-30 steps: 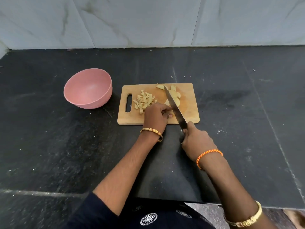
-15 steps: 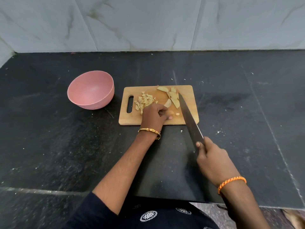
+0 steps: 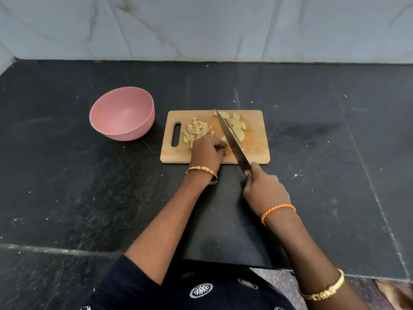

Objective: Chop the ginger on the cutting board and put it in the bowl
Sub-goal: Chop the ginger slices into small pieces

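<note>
A wooden cutting board [image 3: 257,148] lies on the black counter. A heap of chopped ginger [image 3: 196,130] sits near its handle slot, and larger ginger slices [image 3: 237,128] lie at its far right. My left hand [image 3: 207,153] has curled fingers pinning a small ginger piece at the board's near edge. My right hand [image 3: 263,189] grips the handle of a long knife [image 3: 232,139], whose blade runs diagonally across the board right beside my left fingers. The pink bowl [image 3: 121,113] stands empty to the left of the board.
The black stone counter [image 3: 67,186] ends at a marble wall [image 3: 201,27] behind the board. Its front edge [image 3: 335,271] lies near my body. Small ginger crumbs are scattered right of the board.
The knife had been drawn back off the board to the right; it has now come forward again, with the blade across the board next to my left fingers.
</note>
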{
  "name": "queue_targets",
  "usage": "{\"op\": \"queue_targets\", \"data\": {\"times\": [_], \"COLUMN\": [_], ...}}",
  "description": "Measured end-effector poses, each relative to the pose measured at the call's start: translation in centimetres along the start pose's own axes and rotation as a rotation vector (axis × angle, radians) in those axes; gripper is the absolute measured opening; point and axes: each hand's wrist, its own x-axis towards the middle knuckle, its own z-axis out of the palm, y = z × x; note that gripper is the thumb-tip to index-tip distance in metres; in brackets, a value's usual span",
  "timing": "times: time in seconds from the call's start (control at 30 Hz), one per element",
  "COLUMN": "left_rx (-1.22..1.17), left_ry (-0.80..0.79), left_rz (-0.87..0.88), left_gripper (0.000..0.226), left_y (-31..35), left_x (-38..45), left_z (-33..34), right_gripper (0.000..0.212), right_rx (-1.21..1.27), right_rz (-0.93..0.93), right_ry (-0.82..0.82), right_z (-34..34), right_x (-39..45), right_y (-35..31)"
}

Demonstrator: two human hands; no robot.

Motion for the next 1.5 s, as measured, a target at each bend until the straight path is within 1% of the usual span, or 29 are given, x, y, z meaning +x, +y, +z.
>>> {"op": "queue_targets", "data": {"times": [0.1,0.2,0.3,0.37,0.47,0.53,0.63,0.8,1.03,1.2,1.37,1.5], "left_rx": [0.015,0.056,0.054,0.032,0.004,0.007,0.009,0.015,0.025,0.100,0.102,0.089], "left_ry": [0.012,0.060,0.053,0.026,0.013,-0.004,-0.045,-0.061,-0.038,-0.103,-0.039,0.044], "left_rz": [-0.012,0.016,0.002,-0.018,-0.028,-0.042,-0.077,-0.104,-0.090,-0.110,-0.058,-0.015], "left_gripper": [0.016,0.016,0.015,0.016,0.018,0.019,0.020,0.020,0.014,0.017,0.013,0.013], "left_y": [0.1,0.3,0.4,0.4,0.2,0.2,0.4,0.3,-0.1,-0.1,-0.2,-0.2], "left_x": [-0.1,-0.4,-0.2,-0.1,-0.1,-0.2,0.1,0.3,0.5,1.2,0.5,-0.1], "left_z": [0.2,0.5,0.4,0.2,-0.1,-0.3,-0.6,-0.8,-0.6,-0.6,-0.5,-0.2], "right_gripper": [0.016,0.016,0.005,0.009,0.016,0.018,0.020,0.020,0.021,0.022,0.016,0.021], "right_rx": [-0.055,-0.076,-0.060,-0.043,0.004,0.032,0.044,0.011,-0.035,-0.068,-0.128,-0.137], "right_rz": [0.030,0.061,0.075,0.065,0.041,0.024,-0.006,-0.053,-0.036,-0.019,0.016,0.034], "right_ry": [-0.056,-0.109,-0.121,-0.106,-0.029,0.021,0.051,0.033,-0.037,-0.069,-0.079,-0.117], "right_z": [-0.3,-0.1,0.3,0.2,0.0,0.0,-0.1,0.1,0.2,-0.4,0.2,0.4], "right_x": [0.1,-0.3,-1.3,-2.1,-2.7,-2.5,-1.3,0.2,0.8,1.1,0.7,0.5], "right_y": [-0.9,-1.0,0.0,0.9,1.6,1.5,1.0,0.2,-0.6,-0.8,-1.8,-1.9]}}
